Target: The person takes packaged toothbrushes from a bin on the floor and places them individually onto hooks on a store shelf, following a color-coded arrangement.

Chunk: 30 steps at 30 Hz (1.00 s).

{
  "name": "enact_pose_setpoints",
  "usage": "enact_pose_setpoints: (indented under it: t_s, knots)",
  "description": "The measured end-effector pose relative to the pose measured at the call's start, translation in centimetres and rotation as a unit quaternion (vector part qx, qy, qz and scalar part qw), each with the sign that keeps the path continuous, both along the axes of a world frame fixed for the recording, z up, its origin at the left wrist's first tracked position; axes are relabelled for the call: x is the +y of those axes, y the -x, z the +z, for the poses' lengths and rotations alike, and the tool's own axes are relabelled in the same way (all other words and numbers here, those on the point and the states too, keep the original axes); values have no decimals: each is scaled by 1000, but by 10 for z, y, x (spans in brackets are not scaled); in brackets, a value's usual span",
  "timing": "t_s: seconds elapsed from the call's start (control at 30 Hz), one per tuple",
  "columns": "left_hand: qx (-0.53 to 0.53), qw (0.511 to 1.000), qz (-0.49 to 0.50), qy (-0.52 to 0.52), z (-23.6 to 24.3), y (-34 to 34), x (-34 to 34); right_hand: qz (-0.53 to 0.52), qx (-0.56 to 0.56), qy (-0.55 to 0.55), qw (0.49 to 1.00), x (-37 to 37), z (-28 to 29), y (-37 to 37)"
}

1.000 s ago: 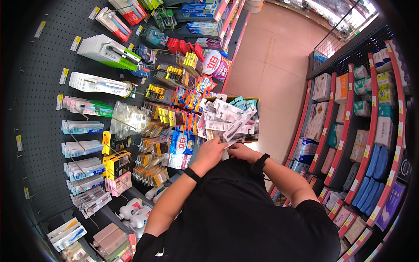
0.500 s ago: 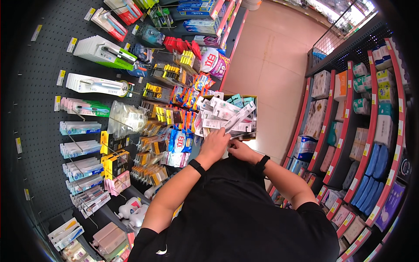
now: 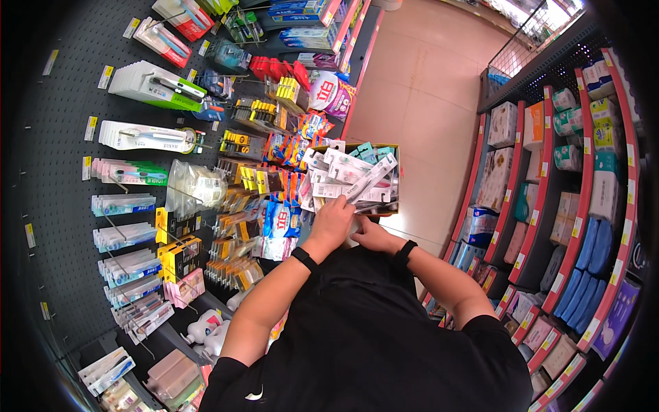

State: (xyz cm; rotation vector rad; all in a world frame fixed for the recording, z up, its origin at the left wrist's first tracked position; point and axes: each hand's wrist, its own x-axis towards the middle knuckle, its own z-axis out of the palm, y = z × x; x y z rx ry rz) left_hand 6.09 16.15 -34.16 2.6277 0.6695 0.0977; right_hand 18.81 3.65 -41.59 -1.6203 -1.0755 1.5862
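Close in front of my body, an open carton (image 3: 397, 180) is piled with packaged toothbrushes (image 3: 343, 165), mostly white and pink with some teal. One long white pack (image 3: 376, 176) lies slanted across the top, its lower end by my left fingertips. My left hand (image 3: 332, 225) is curled at the carton's near side. Just right of it, my right hand (image 3: 376, 237) has its fingers bent inward toward the left one. A small pale piece shows between the hands, too hidden to name. Both palms face away from view, and the carton's near wall is mostly covered.
On the left, a dark pegboard (image 3: 65, 137) carries toothbrush packs (image 3: 147, 136) on long protruding hooks. Bagged goods (image 3: 281, 218) hang beside the carton. Shelves of paper goods (image 3: 498, 182) line the right side, across a tiled aisle floor (image 3: 419, 89).
The whole view has shifted slightly. Both hands stay at the carton's near side; the right fingers have moved a little, and more of the pale piece shows between the hands.
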Motion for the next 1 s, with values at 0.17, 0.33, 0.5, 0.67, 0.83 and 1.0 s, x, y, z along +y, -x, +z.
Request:
enact_pose_setpoints:
  t_s: [0.17,0.33,0.5,0.67,0.83,1.0]
  knots:
    - [9,1000,6,8,6,-4,-2,-20,47,-38,998,18,19,5]
    - [8,1000,-5,14,4,-3,-1,-16,84,-44,995,18,-24,11]
    - [12,1000,-13,23,2,11,-1,-28,115,0,993,18,-8,14]
    - [20,999,6,39,0,20,7,8,51,79,996,23,-9,13]
    - [0,998,-1,62,10,17,13,-26,53,-4,998,18,-19,24]
    - [-30,999,4,42,1,26,8,-30,107,41,993,22,-17,23]
